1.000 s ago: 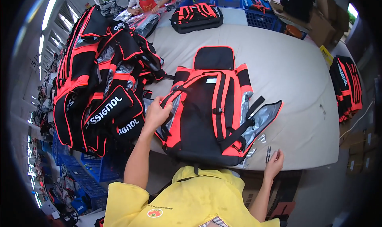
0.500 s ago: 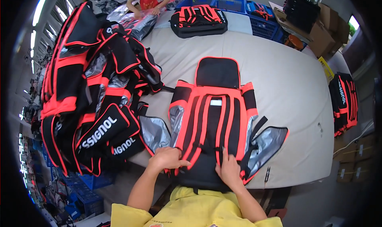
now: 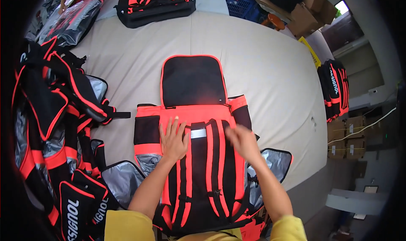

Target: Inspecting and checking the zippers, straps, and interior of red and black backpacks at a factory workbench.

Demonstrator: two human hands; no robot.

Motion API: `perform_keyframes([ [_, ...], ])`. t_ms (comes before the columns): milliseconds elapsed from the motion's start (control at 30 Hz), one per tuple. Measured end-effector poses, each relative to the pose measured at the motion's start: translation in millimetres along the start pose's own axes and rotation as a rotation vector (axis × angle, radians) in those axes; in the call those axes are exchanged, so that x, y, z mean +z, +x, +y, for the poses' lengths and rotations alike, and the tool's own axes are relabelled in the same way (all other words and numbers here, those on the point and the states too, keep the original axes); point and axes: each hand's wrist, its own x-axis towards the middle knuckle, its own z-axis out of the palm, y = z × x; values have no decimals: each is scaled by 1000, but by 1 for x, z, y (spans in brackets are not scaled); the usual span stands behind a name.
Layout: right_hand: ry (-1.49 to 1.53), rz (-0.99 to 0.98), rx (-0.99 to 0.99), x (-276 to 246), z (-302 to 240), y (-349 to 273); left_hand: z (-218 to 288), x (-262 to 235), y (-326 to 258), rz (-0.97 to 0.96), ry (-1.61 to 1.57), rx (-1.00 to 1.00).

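A black and neon-coral backpack (image 3: 198,165) lies straps-up on the cloth-covered table, its bottom end against me. Its black top flap (image 3: 193,81) is folded out flat, away from me. My left hand (image 3: 174,140) rests flat on the upper back panel, left of a small white label (image 3: 198,133), fingers spread. My right hand (image 3: 243,139) is over the panel's upper right edge, beside the shoulder straps; its fingers are bent and smeared by motion. Silver-lined side flaps (image 3: 122,181) spread out on both sides of the pack.
Several similar backpacks (image 3: 46,127) are heaped at the left. Another pack (image 3: 155,5) lies at the far side, near a plastic-wrapped one (image 3: 74,19). Folded packs (image 3: 335,89) stand beyond the right table edge. Blue crates (image 3: 237,6) and cardboard boxes (image 3: 315,10) are behind.
Both hands have moved from the pack's near end up to its upper panel. My left hand now lies flat there. The view has shifted right and closer over the pack.
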Motion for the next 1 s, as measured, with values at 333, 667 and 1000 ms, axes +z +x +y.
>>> perform_keyframes([
  [333,-949,-8,3,89,62,139,-7,5,-2,13,-92,-43],
  [667,-269,-5,-462,181,-91,169,-7,4,0,-60,-133,-75],
  [1000,802,1,284,9,29,222,-6,2,3,-2,-85,-71],
])
